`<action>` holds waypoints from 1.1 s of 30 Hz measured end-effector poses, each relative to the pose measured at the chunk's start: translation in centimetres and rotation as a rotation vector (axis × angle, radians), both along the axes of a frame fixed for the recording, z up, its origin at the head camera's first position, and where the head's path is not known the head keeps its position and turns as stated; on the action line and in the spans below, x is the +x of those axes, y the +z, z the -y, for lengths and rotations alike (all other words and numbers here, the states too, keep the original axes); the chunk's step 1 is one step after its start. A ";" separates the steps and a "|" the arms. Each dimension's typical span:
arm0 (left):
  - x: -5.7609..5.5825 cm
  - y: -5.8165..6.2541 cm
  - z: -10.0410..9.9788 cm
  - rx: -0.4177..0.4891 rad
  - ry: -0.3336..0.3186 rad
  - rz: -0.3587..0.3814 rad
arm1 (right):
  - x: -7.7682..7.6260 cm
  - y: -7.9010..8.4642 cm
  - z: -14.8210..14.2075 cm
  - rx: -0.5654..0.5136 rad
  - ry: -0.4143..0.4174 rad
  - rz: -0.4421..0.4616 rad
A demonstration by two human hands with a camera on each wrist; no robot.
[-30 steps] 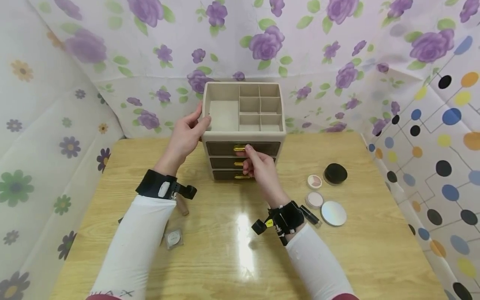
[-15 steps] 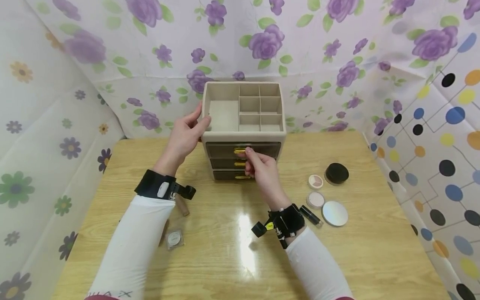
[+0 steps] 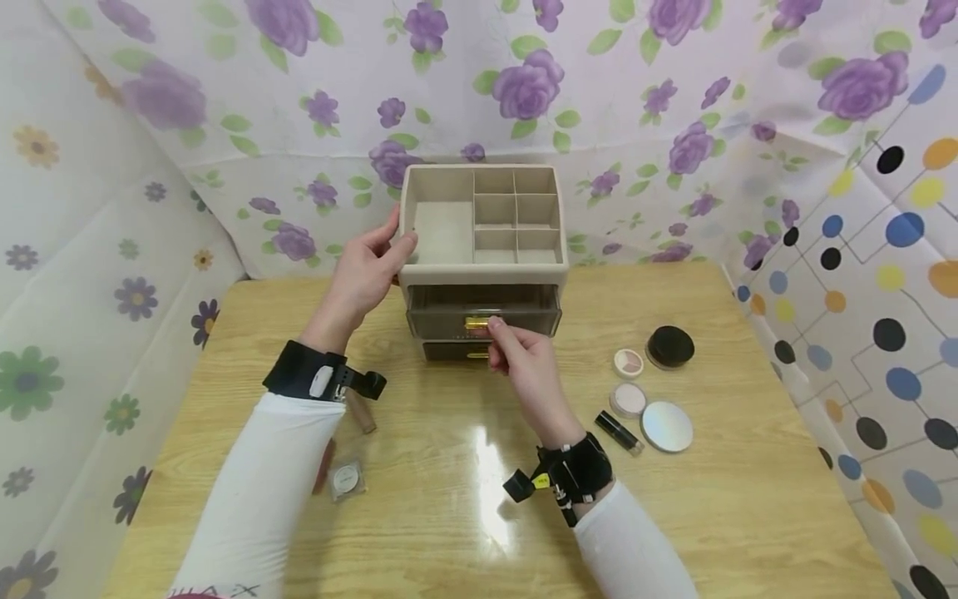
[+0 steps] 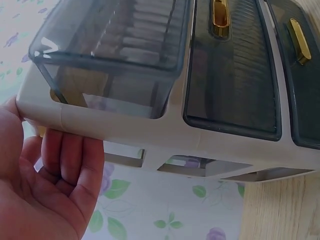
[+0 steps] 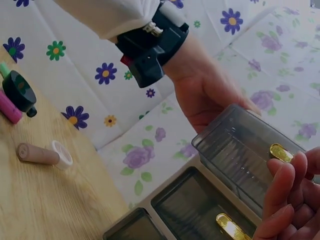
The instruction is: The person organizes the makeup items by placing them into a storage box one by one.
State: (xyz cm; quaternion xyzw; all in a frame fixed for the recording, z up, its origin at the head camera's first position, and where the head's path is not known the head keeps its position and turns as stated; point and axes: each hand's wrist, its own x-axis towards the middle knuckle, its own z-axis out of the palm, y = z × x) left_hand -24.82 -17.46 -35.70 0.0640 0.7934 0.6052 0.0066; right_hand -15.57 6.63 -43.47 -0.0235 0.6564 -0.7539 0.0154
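Observation:
A beige storage box with a divided open top and three smoky clear drawers stands at the back of the table. Its top drawer is pulled partly out; the two lower ones are closed. My right hand pinches the gold handle of that top drawer, also seen in the right wrist view. At the box's upper left side, my left hand grips the edge, thumb over the rim. The left wrist view shows the fingers curled against the side wall.
Right of the box lie a black round case, a small palette, a pale powder pot, a silvery round compact and a black tube. A clear square case and a brownish tube lie near the left forearm.
The top drawer has slid out toward me, drawn by my right hand on its handle. My left hand has stayed on the box's side.

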 end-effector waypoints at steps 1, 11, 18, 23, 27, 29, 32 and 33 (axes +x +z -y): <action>0.0 0.0 0.1 0.000 -0.002 0.002 | 0.2 0.0 0.1 0.004 0.002 -0.003; 0.2 -0.1 0.2 -0.022 -0.014 -0.003 | 2.9 -0.6 0.0 0.048 0.021 0.024; 0.0 0.1 0.3 -0.030 -0.012 -0.016 | 3.6 -0.7 0.0 0.044 0.032 -0.007; -0.2 0.1 0.4 -0.023 -0.013 -0.019 | 4.1 -0.7 -0.1 0.042 0.029 -0.001; -0.2 0.1 0.3 -0.025 -0.023 -0.017 | 4.4 -0.8 -0.2 0.037 0.027 -0.001; -0.1 0.1 0.3 -0.025 -0.026 -0.017 | 4.6 -0.8 -0.2 0.040 0.028 0.000; 0.0 0.0 0.4 -0.025 -0.028 -0.018 | 4.8 -0.8 -0.1 0.041 0.029 0.002; 0.0 0.0 0.4 -0.027 -0.026 -0.019 | 4.9 -0.9 -0.1 0.041 0.031 0.003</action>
